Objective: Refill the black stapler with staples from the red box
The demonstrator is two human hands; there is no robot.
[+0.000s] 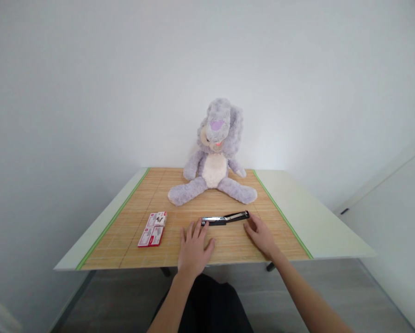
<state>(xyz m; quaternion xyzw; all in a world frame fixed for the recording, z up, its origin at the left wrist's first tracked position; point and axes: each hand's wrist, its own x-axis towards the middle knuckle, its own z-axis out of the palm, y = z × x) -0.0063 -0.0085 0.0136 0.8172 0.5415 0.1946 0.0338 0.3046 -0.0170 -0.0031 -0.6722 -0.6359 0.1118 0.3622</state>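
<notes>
Black-and-silver, the long opened-out metal stapler (226,218) is lying on the woven bamboo mat (228,247), both flat, open-fingered hands flanking it: left hand (194,247) fingertips touching one end, right hand (261,234) beside the other. Red staple boxes (152,229) are lying leftward.

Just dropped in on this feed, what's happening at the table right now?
A person sits at a table covered by a bamboo mat. Both hands lie flat on the mat beside a black stapler that lies opened out: the left hand has its fingertips at the stapler's left end, the right hand is just by its right end. Neither grips it. Red staple boxes lie to the left, and a grey plush rabbit sits at the back.
</notes>
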